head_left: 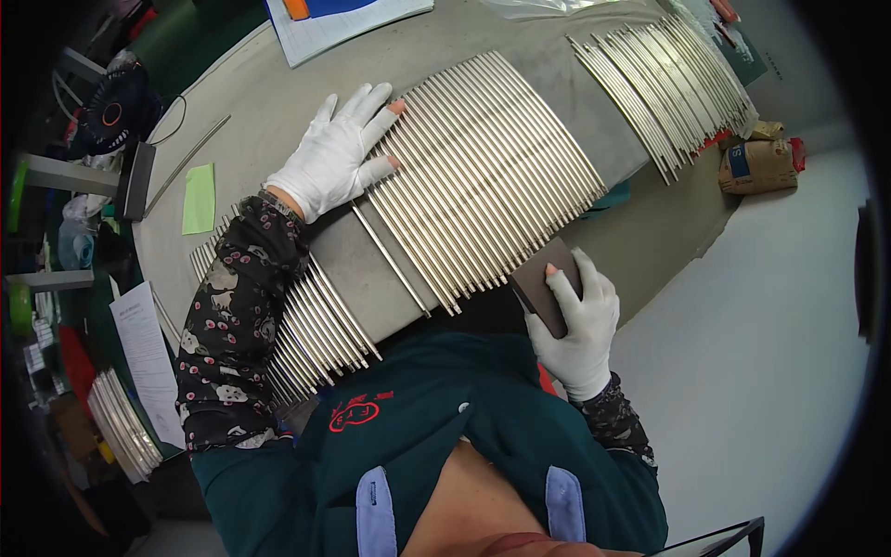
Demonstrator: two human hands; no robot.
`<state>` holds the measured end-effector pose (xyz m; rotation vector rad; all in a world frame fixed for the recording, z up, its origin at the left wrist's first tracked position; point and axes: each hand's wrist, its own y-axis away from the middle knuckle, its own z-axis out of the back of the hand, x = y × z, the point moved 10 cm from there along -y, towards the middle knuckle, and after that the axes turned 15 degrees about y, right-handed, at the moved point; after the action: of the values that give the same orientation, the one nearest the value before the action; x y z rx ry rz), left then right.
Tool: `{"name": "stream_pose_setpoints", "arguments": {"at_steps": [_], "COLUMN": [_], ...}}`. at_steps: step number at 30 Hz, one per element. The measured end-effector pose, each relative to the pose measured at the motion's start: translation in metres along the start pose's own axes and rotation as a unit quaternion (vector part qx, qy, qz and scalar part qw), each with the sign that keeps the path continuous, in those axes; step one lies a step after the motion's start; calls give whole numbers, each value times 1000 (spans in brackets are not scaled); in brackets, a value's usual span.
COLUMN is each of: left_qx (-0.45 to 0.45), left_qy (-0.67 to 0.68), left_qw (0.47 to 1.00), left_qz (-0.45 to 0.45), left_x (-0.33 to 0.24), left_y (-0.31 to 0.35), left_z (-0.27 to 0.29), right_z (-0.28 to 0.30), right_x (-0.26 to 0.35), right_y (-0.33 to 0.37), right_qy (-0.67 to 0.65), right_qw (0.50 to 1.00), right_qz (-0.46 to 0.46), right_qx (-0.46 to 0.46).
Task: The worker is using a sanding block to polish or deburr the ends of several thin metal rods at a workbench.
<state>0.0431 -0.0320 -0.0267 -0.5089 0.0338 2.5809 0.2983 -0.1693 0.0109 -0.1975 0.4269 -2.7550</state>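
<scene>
A row of shiny metal rods (483,167) lies side by side across the middle of the grey table. My left hand (334,153), in a white glove with bare thumb and index fingertips, is spread open over the left edge of this row. Those two bare fingertips touch the outermost rods. At the near right end of the row, my right hand (580,325), gloved too, grips a dark brown flat rectangular block (548,288), its edge close to the rod ends. A single rod (390,260) lies apart, just left of the row.
More rods (316,325) lie partly under my left forearm, and another bunch (673,88) sits at the far right. On the table (269,121) are a green paper slip (199,199) and papers with a blue folder (339,11). A brown package (761,165) stands right; a fan (113,110) is left.
</scene>
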Motion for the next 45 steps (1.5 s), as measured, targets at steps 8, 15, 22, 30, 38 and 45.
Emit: {"name": "stream_pose_setpoints", "arguments": {"at_steps": [8,15,22,30,38,45], "left_qx": [20,5,13,-8,13,0], "left_qy": [-52,-29,-19,-38,-23,-37], "left_qw": [994,995,996,996,997,996], "left_qz": [-91,-98,-83,-75,-74,-87], "left_x": [-38,-36,-39,-41,-35,-44], "left_y": [-15,-4,-12,-13,-12,-14], "left_z": [-10,-7,-8,-9,-10,-8], "right_z": [21,17,-1,5,6,32], "right_x": [-10,-4,24,14,14,-25], "right_y": [-9,-25,-73,-58,-59,-21], "right_qy": [15,44,115,120,106,70], "right_qw": [999,997,991,990,991,997], "right_qz": [-1,4,48,72,75,-13], "right_qx": [-46,-58,-56,-21,-1,-30]}}
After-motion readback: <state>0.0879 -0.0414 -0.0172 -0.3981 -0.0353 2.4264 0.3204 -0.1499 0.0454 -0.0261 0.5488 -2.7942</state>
